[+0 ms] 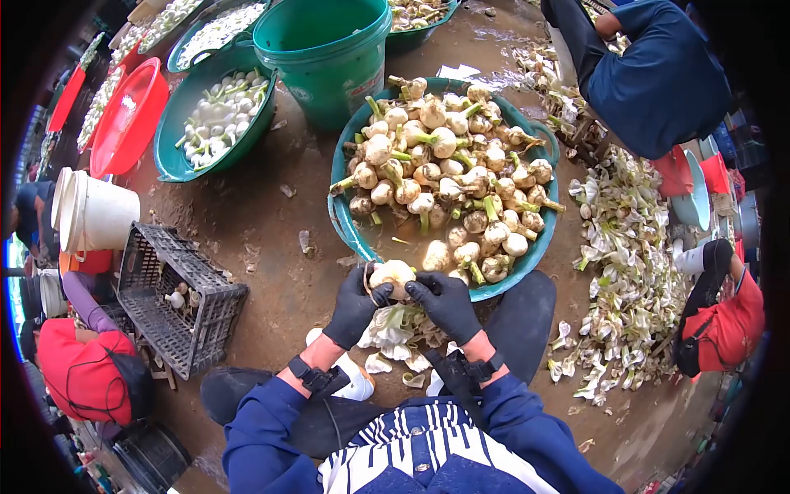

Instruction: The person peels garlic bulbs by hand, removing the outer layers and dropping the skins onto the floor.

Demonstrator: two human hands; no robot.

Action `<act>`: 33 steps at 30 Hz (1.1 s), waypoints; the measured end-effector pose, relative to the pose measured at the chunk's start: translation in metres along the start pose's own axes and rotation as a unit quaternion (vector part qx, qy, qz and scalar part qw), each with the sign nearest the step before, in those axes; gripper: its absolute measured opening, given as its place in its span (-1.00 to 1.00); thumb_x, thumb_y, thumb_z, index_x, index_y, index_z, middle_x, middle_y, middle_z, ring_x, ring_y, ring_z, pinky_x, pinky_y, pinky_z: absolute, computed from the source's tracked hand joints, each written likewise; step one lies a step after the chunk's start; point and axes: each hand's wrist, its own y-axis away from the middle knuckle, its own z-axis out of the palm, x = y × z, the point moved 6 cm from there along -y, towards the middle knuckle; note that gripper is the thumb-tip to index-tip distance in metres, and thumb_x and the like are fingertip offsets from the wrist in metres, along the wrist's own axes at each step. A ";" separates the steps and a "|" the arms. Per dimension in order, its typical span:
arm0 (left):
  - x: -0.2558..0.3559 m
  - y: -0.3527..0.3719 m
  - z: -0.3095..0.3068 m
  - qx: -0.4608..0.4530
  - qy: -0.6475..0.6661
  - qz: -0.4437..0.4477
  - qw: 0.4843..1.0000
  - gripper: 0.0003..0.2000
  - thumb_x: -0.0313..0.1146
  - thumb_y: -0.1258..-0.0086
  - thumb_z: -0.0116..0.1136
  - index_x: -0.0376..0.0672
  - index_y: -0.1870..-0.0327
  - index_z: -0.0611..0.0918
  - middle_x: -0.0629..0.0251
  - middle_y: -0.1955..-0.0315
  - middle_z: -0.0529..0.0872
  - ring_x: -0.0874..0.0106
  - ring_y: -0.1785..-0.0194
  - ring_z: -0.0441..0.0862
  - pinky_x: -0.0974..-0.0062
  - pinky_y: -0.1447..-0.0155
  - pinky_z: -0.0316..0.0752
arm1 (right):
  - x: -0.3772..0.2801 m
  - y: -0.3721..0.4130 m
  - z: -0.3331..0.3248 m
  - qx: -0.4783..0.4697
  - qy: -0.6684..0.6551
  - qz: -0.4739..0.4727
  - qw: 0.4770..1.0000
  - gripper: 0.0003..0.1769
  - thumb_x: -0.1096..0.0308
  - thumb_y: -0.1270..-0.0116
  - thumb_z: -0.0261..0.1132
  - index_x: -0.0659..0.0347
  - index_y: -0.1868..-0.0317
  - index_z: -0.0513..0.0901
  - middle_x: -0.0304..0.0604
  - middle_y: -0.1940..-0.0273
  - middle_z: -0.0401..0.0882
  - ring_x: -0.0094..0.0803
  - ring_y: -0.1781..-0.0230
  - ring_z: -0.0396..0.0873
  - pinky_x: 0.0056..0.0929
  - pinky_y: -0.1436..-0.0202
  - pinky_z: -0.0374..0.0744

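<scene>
A pale garlic bulb is held up between my two black-gloved hands, just in front of the near rim of a teal tub. My left hand wraps round its left side, thumb on the front. On the other side, my right hand closes on the bulb with thumb and fingers. A thin band shows by my left fingers; what it is I cannot make out. Soil-stained garlic bulbs with short green stems fill much of the tub, over murky water. Loose peelings lie on the ground below my hands.
Beyond stand a tall green bucket and a green basin of cleaned bulbs. At left are a black crate, white buckets and a red basin. Peelings heap at right. Several people sit around.
</scene>
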 end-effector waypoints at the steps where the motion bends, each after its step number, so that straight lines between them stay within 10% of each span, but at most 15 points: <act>1: 0.002 0.002 0.001 0.016 0.009 -0.009 1.000 -0.62 -0.43 -0.27 0.27 -0.27 -0.07 0.44 0.26 0.10 0.59 0.49 0.06 0.57 0.50 -0.04 0.54 | -0.007 0.003 -0.003 0.063 0.013 -0.040 0.997 -0.71 0.29 -0.19 0.38 0.36 0.19 0.66 -0.11 0.35 0.67 -0.49 0.40 0.61 -0.50 0.26 0.56; 24: 0.011 0.003 0.002 0.037 -0.147 0.117 0.982 -0.60 -0.59 -0.13 0.32 -0.26 0.02 0.43 0.22 0.09 0.57 0.44 -0.01 0.57 0.49 -0.08 0.49 | -0.022 0.013 0.018 0.169 0.188 -0.147 0.956 -0.88 0.45 0.03 0.33 0.17 0.45 0.55 -0.07 0.52 0.53 -0.12 0.53 0.56 -0.25 0.47 0.51; 33: 0.024 0.007 0.011 -0.041 0.086 -0.044 0.994 -0.50 -0.32 -0.18 0.36 -0.21 -0.08 0.38 0.24 0.05 0.54 0.31 -0.03 0.57 0.26 -0.03 0.63 | 0.028 0.005 -0.007 0.176 0.123 -0.059 0.975 -0.91 0.51 -0.02 0.28 0.22 0.40 0.61 -0.04 0.48 0.61 -0.19 0.51 0.63 -0.33 0.40 0.57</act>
